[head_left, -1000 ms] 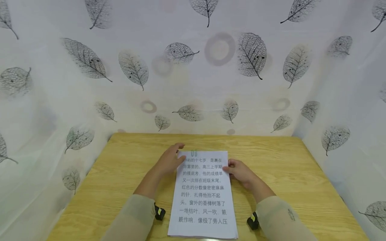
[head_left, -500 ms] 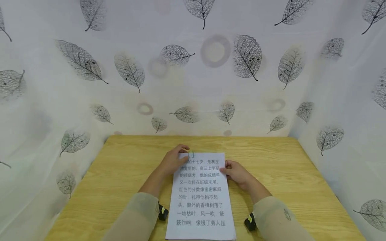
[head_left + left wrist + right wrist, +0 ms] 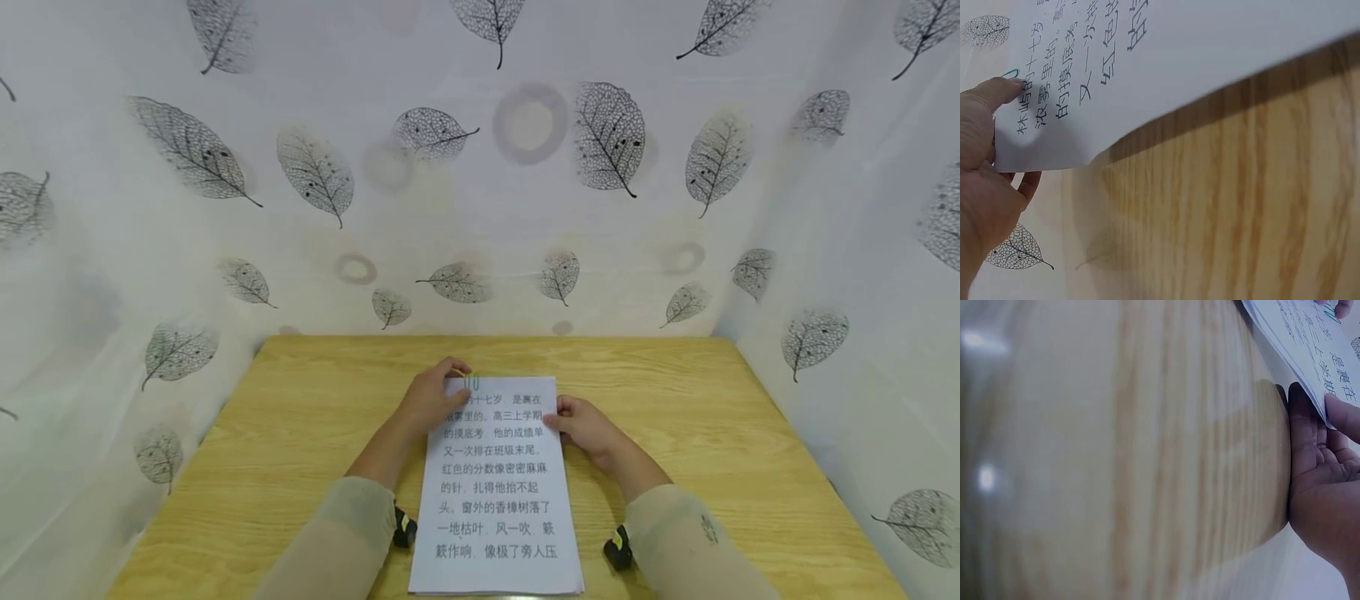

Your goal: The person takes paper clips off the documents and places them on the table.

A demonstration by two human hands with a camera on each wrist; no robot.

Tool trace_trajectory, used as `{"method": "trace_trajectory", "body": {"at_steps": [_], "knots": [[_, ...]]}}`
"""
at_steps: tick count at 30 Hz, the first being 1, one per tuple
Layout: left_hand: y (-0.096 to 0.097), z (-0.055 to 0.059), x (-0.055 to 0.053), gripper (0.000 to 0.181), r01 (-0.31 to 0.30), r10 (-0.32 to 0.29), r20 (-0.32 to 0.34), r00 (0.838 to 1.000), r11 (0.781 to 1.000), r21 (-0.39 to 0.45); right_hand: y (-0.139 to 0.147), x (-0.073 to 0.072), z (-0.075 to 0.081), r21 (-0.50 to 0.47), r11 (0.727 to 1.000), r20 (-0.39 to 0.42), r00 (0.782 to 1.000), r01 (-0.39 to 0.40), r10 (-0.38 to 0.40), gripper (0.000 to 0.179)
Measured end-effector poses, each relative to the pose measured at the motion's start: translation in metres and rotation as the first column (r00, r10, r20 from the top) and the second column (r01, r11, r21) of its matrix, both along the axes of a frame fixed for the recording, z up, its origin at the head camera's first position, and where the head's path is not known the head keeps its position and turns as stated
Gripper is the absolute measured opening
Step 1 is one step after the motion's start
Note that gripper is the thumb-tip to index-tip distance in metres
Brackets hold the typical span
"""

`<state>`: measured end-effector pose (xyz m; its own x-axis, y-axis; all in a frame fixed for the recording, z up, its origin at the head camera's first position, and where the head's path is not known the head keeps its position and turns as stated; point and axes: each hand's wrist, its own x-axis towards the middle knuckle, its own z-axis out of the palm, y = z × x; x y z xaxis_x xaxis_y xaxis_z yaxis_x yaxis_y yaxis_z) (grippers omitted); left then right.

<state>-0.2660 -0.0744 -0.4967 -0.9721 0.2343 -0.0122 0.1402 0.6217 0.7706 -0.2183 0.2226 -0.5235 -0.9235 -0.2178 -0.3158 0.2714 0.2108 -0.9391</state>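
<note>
A stack of printed paper sheets (image 3: 495,492) lies lengthwise before me, its top end lifted off the table in the left wrist view. Green paper clips (image 3: 476,382) sit side by side on its top edge, left of centre. My left hand (image 3: 429,402) holds the top left corner, thumb on the print beside a clip and fingers under the paper. The right edge is pinched by my right hand (image 3: 596,432), thumb above and fingers beneath, as the right wrist view shows. The left fingertips partly cover the clips in the head view.
The wood-grain table (image 3: 690,433) extends on both sides of the sheets. Behind it and along its sides hangs a pale curtain (image 3: 465,208) with leaf prints. A black wrist device (image 3: 619,548) shows at the right sleeve, another (image 3: 403,527) at the left.
My left hand has slid right along the top edge, its thumb now by the clips. The right hand keeps its hold on the right edge. The head view has shifted slightly.
</note>
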Motion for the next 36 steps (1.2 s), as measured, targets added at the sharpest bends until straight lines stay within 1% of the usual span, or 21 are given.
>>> {"method": "trace_trajectory", "body": {"at_steps": [6, 12, 17, 26, 31, 36], "knots": [[0.0, 0.002, 0.001, 0.038, 0.007, -0.007, -0.015, 1.0, 1.0, -0.01, 0.0, 0.0, -0.001, -0.009, 1.0, -0.007, 1.0, -0.004, 0.004, 0.015], [-0.003, 0.0, -0.001, 0.037, 0.009, -0.009, -0.023, 1.0, 1.0, -0.021, -0.001, 0.0, -0.005, -0.018, 1.0, -0.014, 1.0, -0.016, 0.015, 0.014], [-0.006, 0.001, -0.003, 0.035, 0.024, -0.025, -0.023, 0.999, 0.999, -0.038, -0.002, 0.002, -0.004, -0.016, 1.0, -0.01, 1.0, -0.009, 0.008, 0.014], [-0.01, 0.007, -0.003, 0.033, 0.041, -0.045, -0.047, 0.998, 0.996, -0.08, -0.002, 0.002, -0.003, -0.008, 1.0, -0.015, 1.0, 0.002, -0.002, 0.014], [-0.01, 0.011, -0.003, 0.034, 0.051, -0.055, -0.044, 0.998, 0.994, -0.093, -0.002, 0.002, -0.002, -0.001, 1.0, -0.016, 1.0, 0.001, -0.001, 0.015], [-0.008, 0.014, -0.005, 0.036, 0.053, -0.057, -0.034, 0.998, 0.992, -0.114, -0.004, 0.003, 0.001, 0.004, 1.0, -0.023, 1.0, -0.003, 0.003, 0.015]]}}
